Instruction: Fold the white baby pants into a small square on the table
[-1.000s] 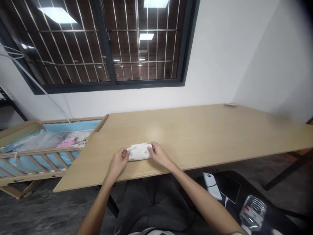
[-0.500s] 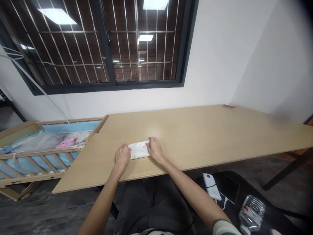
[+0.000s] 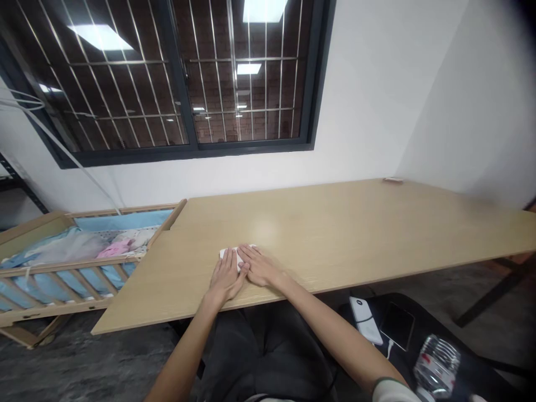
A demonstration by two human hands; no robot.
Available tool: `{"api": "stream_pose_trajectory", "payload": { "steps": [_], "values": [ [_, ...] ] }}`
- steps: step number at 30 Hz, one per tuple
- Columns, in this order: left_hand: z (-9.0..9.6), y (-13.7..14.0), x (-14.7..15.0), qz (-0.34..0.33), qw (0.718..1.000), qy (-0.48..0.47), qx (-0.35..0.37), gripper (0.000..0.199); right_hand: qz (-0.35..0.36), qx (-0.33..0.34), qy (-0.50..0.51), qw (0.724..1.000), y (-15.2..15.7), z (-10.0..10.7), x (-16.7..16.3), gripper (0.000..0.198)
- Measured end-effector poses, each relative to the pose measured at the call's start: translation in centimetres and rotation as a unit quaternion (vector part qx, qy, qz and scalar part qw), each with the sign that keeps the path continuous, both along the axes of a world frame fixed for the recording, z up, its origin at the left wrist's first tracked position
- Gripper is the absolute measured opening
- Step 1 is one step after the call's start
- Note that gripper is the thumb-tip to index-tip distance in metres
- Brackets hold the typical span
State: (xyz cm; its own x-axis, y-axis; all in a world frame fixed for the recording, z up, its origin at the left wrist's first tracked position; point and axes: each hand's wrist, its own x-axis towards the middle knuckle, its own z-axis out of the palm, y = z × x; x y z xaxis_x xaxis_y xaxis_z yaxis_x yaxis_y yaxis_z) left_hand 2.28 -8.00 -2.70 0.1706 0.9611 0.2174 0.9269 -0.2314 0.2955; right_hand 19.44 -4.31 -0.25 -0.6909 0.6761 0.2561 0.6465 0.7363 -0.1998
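Note:
A small white folded cloth (image 3: 239, 262) lies flat near the front edge of the wooden table (image 3: 335, 234). My left hand (image 3: 226, 277) rests on its left part, fingers stretched out and pointing away from me. Over the right part lies my right hand (image 3: 257, 268), also flat, its fingers angled to the left. The two hands meet at the thumbs. Most of the cloth is hidden beneath them; only white bits show between the hands and past the fingertips.
Left of the table stands a wooden crib (image 3: 75, 259) with blue lining and fabrics inside. A black seat at lower right bears a white power bank (image 3: 365, 321), a dark phone (image 3: 397, 325) and a clear plastic bottle (image 3: 438, 365). A barred window (image 3: 247, 84) is ahead.
Both hands have moved from gripping the cloth's left and right ends to lying flat on top of it, close together. The cloth's printed face is now mostly covered.

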Motion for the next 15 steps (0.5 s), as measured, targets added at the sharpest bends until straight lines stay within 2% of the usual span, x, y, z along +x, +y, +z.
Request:
{"api": "stream_pose_trajectory", "payload": {
  "steps": [8, 12, 15],
  "values": [
    [-0.4, -1.5, -2.8, 0.013, 0.999, 0.03, -0.019, 0.082, -0.043, -0.043, 0.032, 0.998, -0.7, 0.0, 2.9, 0.071],
    [-0.4, -1.8, -3.1, -0.017, 0.997, 0.052, 0.051, 0.082, -0.011, -0.005, 0.052, 0.999, -1.1, 0.5, 3.1, 0.069],
    [0.3, -1.6, -3.2, -0.051, 0.996, 0.047, 0.062, 0.079, 0.016, -0.023, 0.049, 0.998, -0.9, 1.0, 3.3, 0.071]
  ]
}}
